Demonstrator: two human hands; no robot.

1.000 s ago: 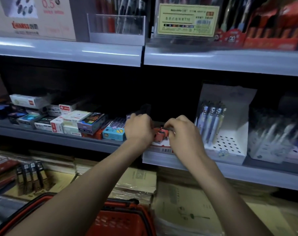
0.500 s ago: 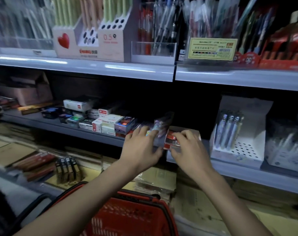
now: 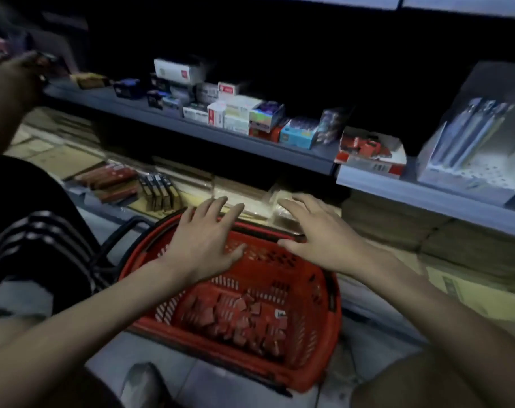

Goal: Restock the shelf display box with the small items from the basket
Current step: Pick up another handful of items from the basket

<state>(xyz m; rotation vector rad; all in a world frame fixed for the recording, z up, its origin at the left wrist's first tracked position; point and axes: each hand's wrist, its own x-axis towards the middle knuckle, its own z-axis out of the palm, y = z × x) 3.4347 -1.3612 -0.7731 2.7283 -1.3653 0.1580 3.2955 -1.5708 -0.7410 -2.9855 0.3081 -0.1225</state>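
Observation:
A red plastic basket stands on the floor in front of me, with several small red items heaped in its bottom. Both my hands hover over its far rim with fingers spread and nothing in them: my left hand over the left part, my right hand over the right part. On the grey shelf above sits the red-and-white display box, holding several small red items.
Small stationery boxes line the grey shelf left of the display box. A white pen display stands to its right. Flat packets and notebooks lie below. Another person in a striped black sleeve crouches at left.
Both hands left the display box on the shelf and came down over the basket, now empty and spread. The view tilted down from the shelves to the floor.

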